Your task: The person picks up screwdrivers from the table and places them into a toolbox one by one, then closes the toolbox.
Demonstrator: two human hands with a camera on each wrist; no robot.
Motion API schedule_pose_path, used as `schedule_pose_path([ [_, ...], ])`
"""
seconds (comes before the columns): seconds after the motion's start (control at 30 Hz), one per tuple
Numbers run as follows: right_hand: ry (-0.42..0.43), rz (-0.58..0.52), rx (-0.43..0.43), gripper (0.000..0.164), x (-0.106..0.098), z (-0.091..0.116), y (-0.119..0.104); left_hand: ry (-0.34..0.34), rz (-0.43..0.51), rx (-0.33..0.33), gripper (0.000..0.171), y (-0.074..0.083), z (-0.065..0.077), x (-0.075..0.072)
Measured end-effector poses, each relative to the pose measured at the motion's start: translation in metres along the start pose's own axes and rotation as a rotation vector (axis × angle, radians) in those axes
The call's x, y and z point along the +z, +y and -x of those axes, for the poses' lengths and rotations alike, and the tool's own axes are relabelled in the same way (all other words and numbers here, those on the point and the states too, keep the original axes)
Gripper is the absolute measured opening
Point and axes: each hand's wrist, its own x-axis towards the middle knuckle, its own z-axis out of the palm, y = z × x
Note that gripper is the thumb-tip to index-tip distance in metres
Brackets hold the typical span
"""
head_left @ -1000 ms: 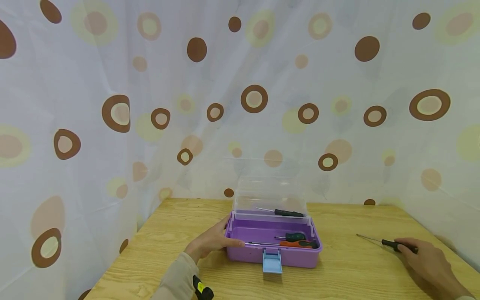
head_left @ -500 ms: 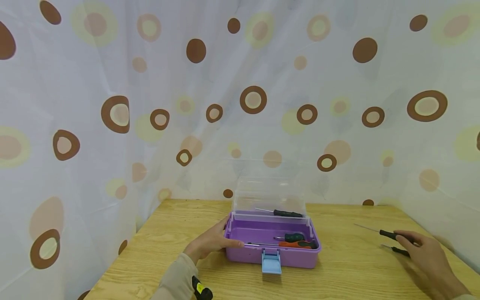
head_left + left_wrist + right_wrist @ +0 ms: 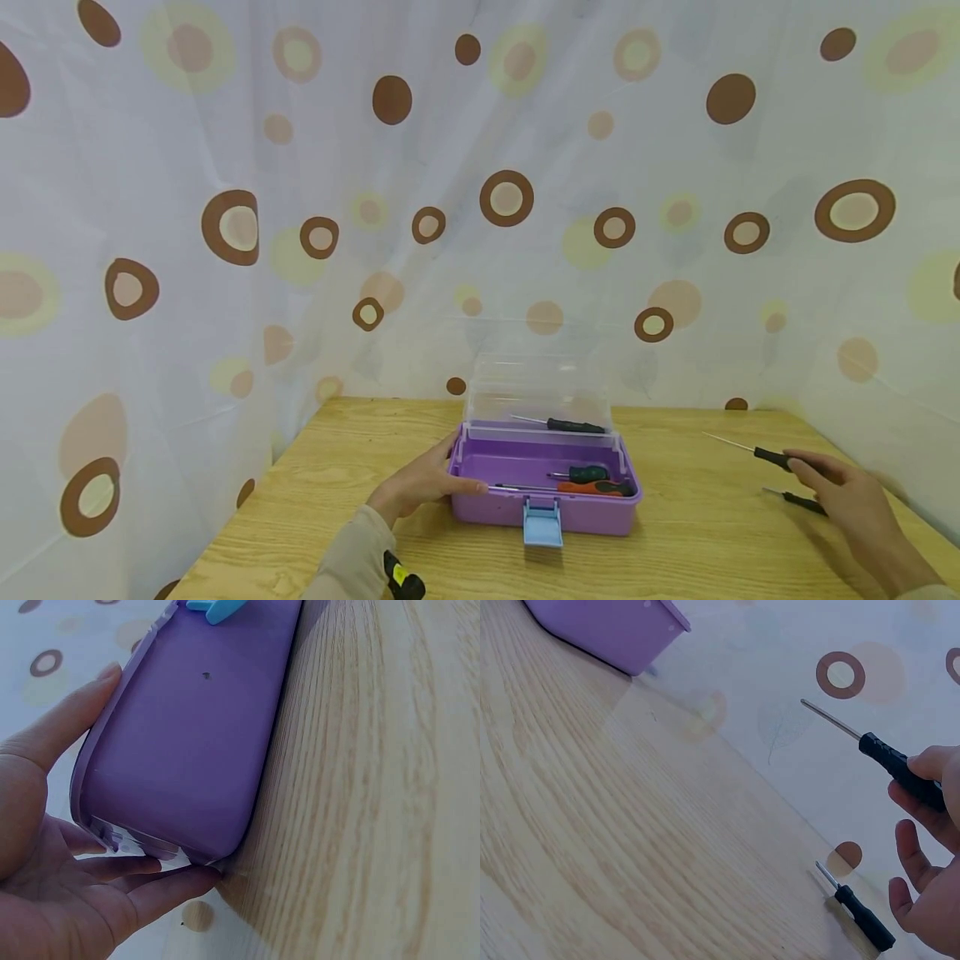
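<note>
A purple toolbox [image 3: 543, 508] with its clear lid [image 3: 540, 387] raised stands on the wooden table. My left hand [image 3: 427, 483] holds its left end, thumb at the front rim, fingers against the end wall. Inside lie an orange-and-black screwdriver [image 3: 592, 489] and a short dark-handled screwdriver [image 3: 590, 474]; another black screwdriver [image 3: 573, 426] shows at the back by the lid. At the right my right hand [image 3: 851, 500] pinches the handle of a long thin black screwdriver [image 3: 900, 769], raised above the table, shaft pointing left. Below it a small black screwdriver [image 3: 865, 919] lies on the table.
A light blue latch [image 3: 542, 527] hangs down at the toolbox's front. Beside my left sleeve is a black and yellow object [image 3: 405, 577], partly cut off. The wooden table [image 3: 697, 533] ends at a curtain [image 3: 540, 250] printed with circles.
My right hand has lifted the long black screwdriver off the table and slightly left, uncovering the small one beneath it. My left hand and the toolbox keep their place.
</note>
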Motion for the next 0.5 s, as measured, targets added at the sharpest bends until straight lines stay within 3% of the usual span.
schedule_pose_path([
  [0.5,-0.071,-0.346,-0.049,0.024,0.014,-0.002,-0.011,0.009,0.001,-0.012,0.109,0.001,0.000,0.000],
])
